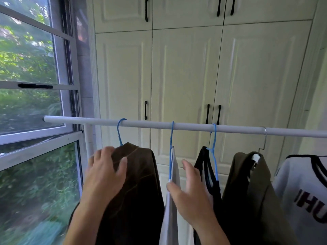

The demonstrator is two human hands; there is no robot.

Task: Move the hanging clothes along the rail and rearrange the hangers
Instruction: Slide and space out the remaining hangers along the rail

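left hand [104,172]: fingers spread on brown garment [141,183] | right hand [191,195]: fingers straight, white garment [174,167] beside | cupboard [185,68] behind

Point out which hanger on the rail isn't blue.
The silver metal hanger, rightmost hook in view, holding the olive garment. The three hangers left of it are blue.
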